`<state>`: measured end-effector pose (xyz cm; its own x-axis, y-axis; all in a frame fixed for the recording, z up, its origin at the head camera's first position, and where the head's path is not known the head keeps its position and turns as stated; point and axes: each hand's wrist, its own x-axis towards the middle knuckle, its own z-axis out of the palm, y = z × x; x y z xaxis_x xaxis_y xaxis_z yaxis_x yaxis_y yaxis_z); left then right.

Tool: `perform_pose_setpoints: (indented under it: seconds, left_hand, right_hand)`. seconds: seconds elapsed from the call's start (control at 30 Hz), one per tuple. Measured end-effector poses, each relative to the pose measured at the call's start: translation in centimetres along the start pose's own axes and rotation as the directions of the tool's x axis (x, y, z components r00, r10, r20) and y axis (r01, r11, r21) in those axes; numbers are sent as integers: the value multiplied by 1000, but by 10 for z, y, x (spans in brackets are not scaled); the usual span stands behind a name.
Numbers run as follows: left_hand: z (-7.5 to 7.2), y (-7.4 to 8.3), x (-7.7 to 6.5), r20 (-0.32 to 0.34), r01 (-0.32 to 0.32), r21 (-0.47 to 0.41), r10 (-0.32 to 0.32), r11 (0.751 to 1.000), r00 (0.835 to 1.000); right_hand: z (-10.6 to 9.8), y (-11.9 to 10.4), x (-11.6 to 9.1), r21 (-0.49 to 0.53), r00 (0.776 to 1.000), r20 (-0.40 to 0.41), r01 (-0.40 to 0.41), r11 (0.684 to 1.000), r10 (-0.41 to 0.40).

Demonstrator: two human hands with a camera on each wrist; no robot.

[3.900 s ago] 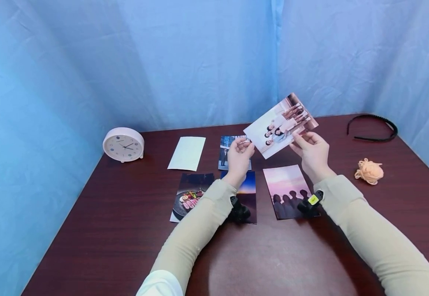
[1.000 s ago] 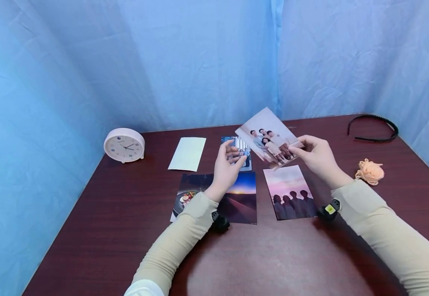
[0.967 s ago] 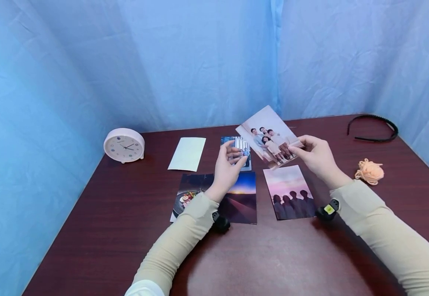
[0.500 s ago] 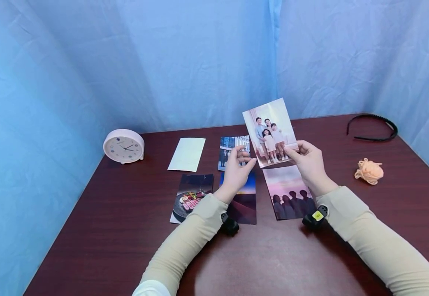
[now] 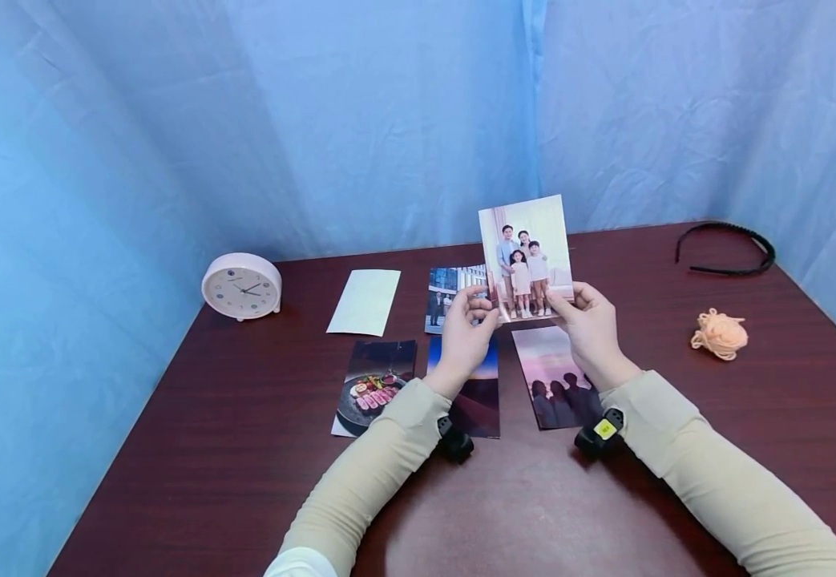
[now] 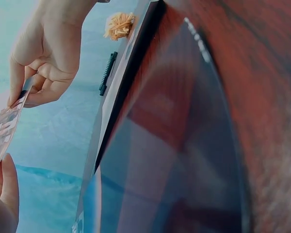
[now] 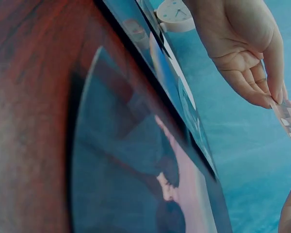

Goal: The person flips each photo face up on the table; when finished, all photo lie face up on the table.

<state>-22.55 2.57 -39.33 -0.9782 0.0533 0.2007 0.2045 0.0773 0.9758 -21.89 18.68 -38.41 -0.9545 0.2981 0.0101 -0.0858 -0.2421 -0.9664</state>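
A family photo (image 5: pixel 526 260) is held up almost upright above the table, its picture facing the head camera. My left hand (image 5: pixel 464 336) pinches its lower left corner between thumb and fingers, as the right wrist view shows at the photo's edge (image 7: pixel 290 119). At the lower right, my right hand (image 5: pixel 591 328) grips it with the thumb in front. Below lie a silhouette photo (image 5: pixel 551 393), partly behind the right hand, and a sunset photo (image 5: pixel 478 401), partly covered by the left arm. A photo of people by a building (image 5: pixel 442 300) lies behind the left hand.
A food photo (image 5: pixel 374 393) and a white blank card (image 5: pixel 365 302) lie to the left on the dark red table (image 5: pixel 230 449). A round clock (image 5: pixel 241 286) stands at the far left. On the right are a yarn ball (image 5: pixel 720 334) and a black headband (image 5: pixel 731 248). Blue curtain (image 5: pixel 389 120) surrounds the table.
The family photo has turned from sideways and tilted to nearly upright. My left hand, apart from it a second ago, has moved right and now pinches its corner; my right hand kept hold.
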Motion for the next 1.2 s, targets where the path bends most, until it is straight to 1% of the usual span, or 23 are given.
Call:
perform_pose_setpoints:
  seconds: [0.17, 0.3, 0.4, 0.5, 0.6, 0.7, 0.77, 0.8, 0.9, 0.97, 1.07, 1.1, 1.13, 1.2]
  left_hand:
    - [0, -1, 0, -8, -9, 13, 9, 1000, 1000]
    - [1, -1, 1, -8, 12, 16, -12, 1000, 1000]
    - [1, 0, 3, -7, 35, -10, -35, 999, 999]
    - [1, -1, 5, -7, 44, -34, -45, 998, 999]
    - [1, -1, 8, -9, 41, -41, -42, 998, 999]
    - [2, -2, 11, -6, 41, -23, -42, 999, 999]
    - [3, -2, 13, 2, 52, -2, -52, 999, 999]
    - [3, -2, 15, 6, 64, 10, -64, 998, 998]
    - [5, -3, 20, 22, 115, 42, -116, 992, 993]
    - [6, -3, 23, 43, 152, 54, -154, 987, 987]
    - [7, -3, 29, 80, 191, 78, -197, 978, 977]
    - [7, -3, 30, 94, 201, 84, -209, 976, 973]
    - [8, -4, 32, 112, 214, 78, -222, 974, 969]
    - [9, -5, 35, 135, 226, 96, -237, 970, 962]
  right_hand:
    - [-4, 2, 0, 4, 999, 33, 1, 1000, -1]
    - [-11, 1, 1, 23, 997, 83, 3, 1000, -5]
    - [-18, -3, 2, 51, 994, 106, 4, 999, -9]
    - [-25, -6, 5, 36, 992, 127, 12, 999, -16]
    - [-30, -7, 9, -24, 988, 154, 31, 999, -27]
    - [-34, -8, 12, -141, 985, 170, 63, 988, -39]
    - [-35, -9, 14, -238, 983, 178, 93, 967, -50]
    - [-36, -9, 16, -291, 982, 179, 105, 951, -54]
    - [-38, -11, 22, -403, 980, 190, 130, 906, -57]
    - [-39, -12, 27, -446, 979, 197, 134, 885, -49]
    - [-41, -13, 34, -487, 978, 206, 132, 864, -33]
    - [-41, -13, 36, -498, 978, 207, 128, 858, -26]
    - [-42, -13, 37, -501, 980, 198, 110, 858, -10]
    - [-44, -12, 41, -517, 980, 198, 92, 851, 14]
